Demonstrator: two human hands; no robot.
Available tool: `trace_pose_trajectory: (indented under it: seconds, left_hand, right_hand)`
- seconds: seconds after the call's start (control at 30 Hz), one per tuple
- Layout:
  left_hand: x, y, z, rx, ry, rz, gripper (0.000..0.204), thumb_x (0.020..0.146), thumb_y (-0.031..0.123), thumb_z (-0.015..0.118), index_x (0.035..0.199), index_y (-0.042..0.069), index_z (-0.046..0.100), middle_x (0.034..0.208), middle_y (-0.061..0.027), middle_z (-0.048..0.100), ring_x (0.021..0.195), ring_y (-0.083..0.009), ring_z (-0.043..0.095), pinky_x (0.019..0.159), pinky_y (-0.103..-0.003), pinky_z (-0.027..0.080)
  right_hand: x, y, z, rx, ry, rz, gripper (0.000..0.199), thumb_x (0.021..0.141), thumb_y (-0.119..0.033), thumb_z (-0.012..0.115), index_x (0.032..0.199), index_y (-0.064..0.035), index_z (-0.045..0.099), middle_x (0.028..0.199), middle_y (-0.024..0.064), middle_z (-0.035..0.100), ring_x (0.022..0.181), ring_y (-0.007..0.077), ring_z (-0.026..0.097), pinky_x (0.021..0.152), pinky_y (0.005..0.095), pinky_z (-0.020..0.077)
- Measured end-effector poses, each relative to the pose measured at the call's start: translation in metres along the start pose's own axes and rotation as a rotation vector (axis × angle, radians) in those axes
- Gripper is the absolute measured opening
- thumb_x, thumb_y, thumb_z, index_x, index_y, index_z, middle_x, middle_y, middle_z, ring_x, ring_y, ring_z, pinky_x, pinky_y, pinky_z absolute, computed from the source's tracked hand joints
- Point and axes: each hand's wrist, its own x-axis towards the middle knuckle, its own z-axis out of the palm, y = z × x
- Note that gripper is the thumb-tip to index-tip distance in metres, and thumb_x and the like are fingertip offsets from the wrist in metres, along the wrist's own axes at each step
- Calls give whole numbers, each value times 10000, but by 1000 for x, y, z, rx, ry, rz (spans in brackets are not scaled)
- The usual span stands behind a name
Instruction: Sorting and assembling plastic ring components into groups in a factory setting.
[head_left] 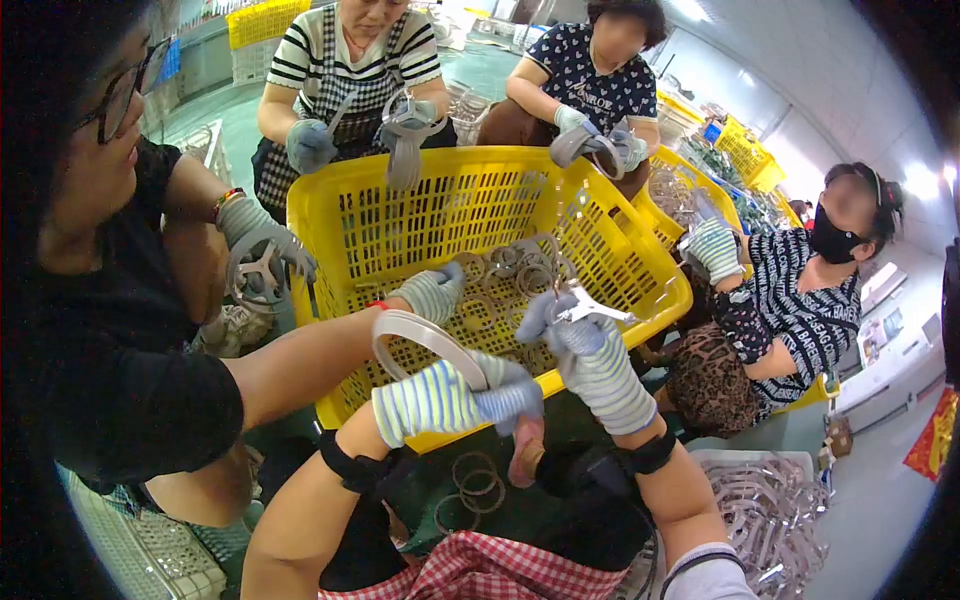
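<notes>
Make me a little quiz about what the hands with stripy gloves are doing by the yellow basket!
1. True or false: the left hand holds a grey ring band.
2. What is the right hand holding? A) a small metal piece B) a cup C) a brush
3. What colour is the basket full of metal rings?

Key: 1 true; 2 A; 3 yellow.
</notes>
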Motion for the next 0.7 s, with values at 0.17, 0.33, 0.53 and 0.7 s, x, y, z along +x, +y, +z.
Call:
trace_pose_trajectory:
  seconds: [0.17,0.33,0.53,0.7]
  left_hand:
    - [3,-22,18,119,-229,135,247,912,281,558,990,65,649,799,-79,656,708,-160,618,678,-298,497]
    - [10,-68,30,266,-210,386,297,924,348,554,894,69,650,704,-40,663,683,-196,624,652,-346,509]
    - [12,-36,33,344,-199,245,399,847,468,602,848,74,663,767,-90,645,829,-272,620,772,-363,490]
    - [15,-52,38,504,35,550,423,845,484,604,805,68,671,714,-102,664,728,-283,625,732,-408,489]
  right_hand:
    - [-10,-19,18,-322,-317,238,359,930,-332,533,1074,-11,606,1029,106,632,837,150,630,727,297,518]
    - [-15,-27,26,-40,-575,425,343,902,-263,576,1169,-48,589,1045,72,641,825,120,629,721,275,502]
    - [-19,-24,9,-510,-693,-209,532,750,-234,677,1233,-52,546,1032,75,640,926,181,606,856,315,455]
    - [-26,-15,13,-176,-531,195,477,754,0,637,1219,-79,566,968,66,655,854,144,632,761,285,500]
